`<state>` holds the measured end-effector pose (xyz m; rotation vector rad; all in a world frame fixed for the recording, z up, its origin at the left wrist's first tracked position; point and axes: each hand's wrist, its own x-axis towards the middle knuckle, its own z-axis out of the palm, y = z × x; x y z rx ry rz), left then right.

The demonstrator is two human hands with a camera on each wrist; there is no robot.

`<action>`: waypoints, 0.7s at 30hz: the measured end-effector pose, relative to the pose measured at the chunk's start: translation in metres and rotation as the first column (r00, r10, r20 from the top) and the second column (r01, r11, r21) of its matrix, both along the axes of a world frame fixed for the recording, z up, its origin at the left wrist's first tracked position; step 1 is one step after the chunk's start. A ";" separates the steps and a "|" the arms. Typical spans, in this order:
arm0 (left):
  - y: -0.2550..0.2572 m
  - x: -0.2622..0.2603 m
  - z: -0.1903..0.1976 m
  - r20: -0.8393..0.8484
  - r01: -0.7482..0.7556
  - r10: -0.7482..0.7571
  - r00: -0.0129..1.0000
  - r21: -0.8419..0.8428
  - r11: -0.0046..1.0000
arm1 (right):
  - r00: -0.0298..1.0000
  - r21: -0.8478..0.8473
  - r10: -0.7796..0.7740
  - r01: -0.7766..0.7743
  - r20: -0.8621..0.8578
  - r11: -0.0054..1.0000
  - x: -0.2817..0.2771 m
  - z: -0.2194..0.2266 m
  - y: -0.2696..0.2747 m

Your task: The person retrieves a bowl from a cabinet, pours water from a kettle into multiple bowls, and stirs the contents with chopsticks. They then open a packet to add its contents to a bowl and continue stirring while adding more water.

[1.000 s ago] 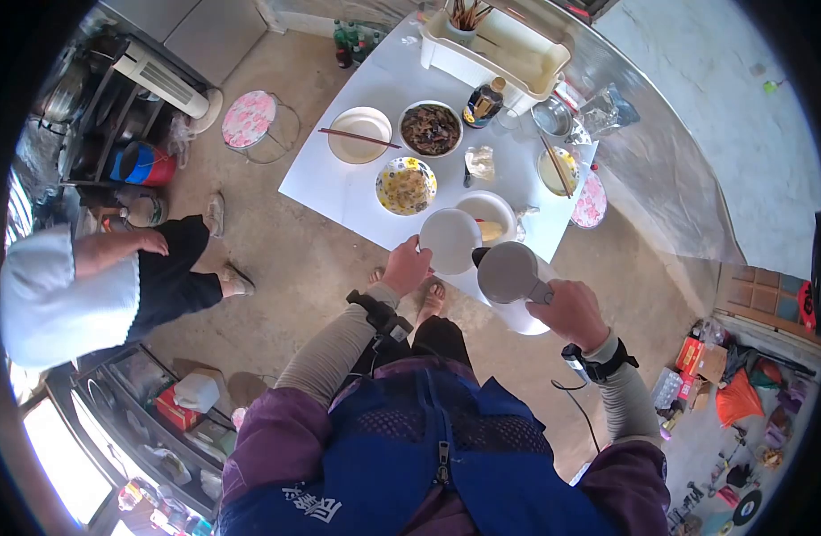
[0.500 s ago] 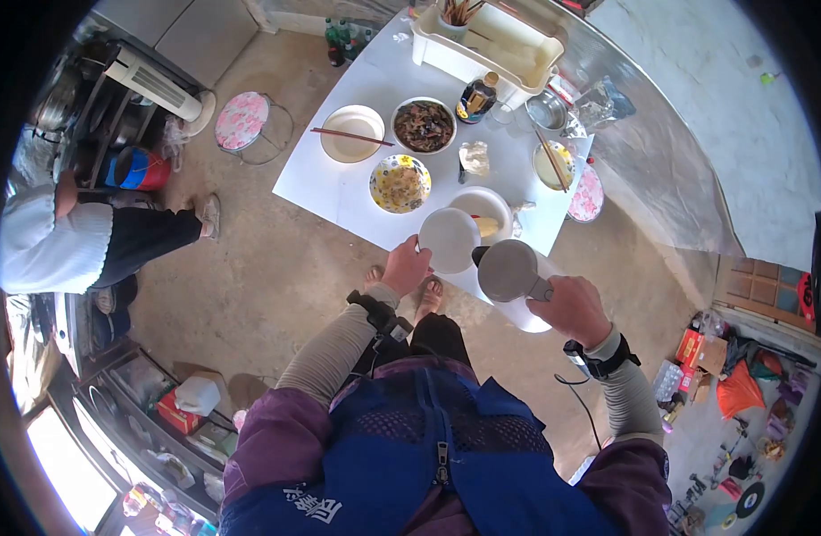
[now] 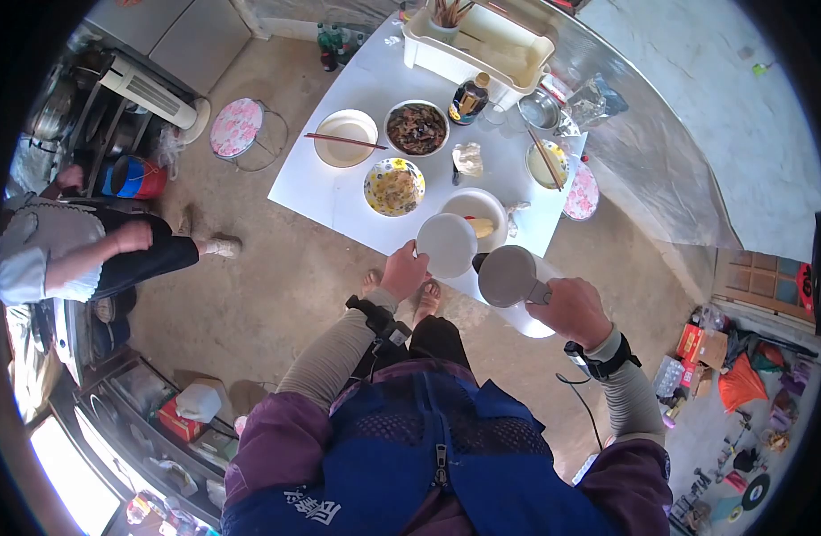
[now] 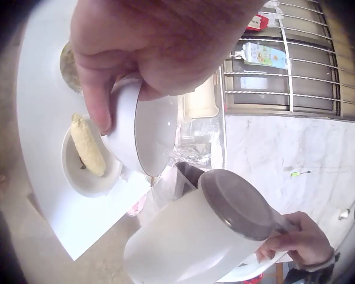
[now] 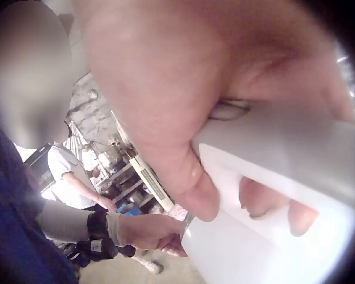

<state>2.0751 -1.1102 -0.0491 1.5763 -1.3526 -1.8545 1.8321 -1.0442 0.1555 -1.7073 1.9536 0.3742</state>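
Note:
My left hand [image 3: 404, 272] pinches the rim of a white bowl [image 3: 447, 246] above the table's near edge. In the left wrist view the thumb lies on the outside of that bowl [image 4: 127, 127]. My right hand [image 3: 573, 313] grips the handle of a white kettle with a grey lid [image 3: 507, 276]. The kettle lies tilted with its dark spout side toward the bowl, as the left wrist view shows [image 4: 192, 236]. Whether liquid flows between them I cannot tell. Behind the bowl a white dish [image 3: 491, 204] holds a yellow corn cob [image 3: 482, 227].
On the table [image 3: 321, 201] stand an empty-looking bowl with chopsticks [image 3: 345, 150], a bowl of dark food [image 3: 416, 128], a flowered bowl [image 3: 394, 187], a bottle [image 3: 469, 99] and a white bin [image 3: 410, 52]. Another person [image 3: 62, 250] is at the left.
The other person at the left has turned and moved an arm forward. The table has shifted slightly leftward in the head view. My hands keep the same holds on bowl and kettle.

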 end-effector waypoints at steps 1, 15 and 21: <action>0.000 0.000 0.000 0.000 0.001 -0.001 1.000 -0.003 1.000 | 1.000 -0.002 0.001 -0.001 0.000 1.000 -0.001 0.000 0.000; 0.002 -0.005 -0.013 -0.041 -0.017 0.020 0.999 0.055 0.998 | 1.000 -0.020 0.018 -0.018 -0.006 1.000 -0.003 -0.002 -0.003; 0.001 -0.006 -0.019 -0.060 -0.017 0.022 0.998 0.074 0.997 | 1.000 -0.016 -0.005 0.005 0.013 1.000 -0.006 -0.006 -0.003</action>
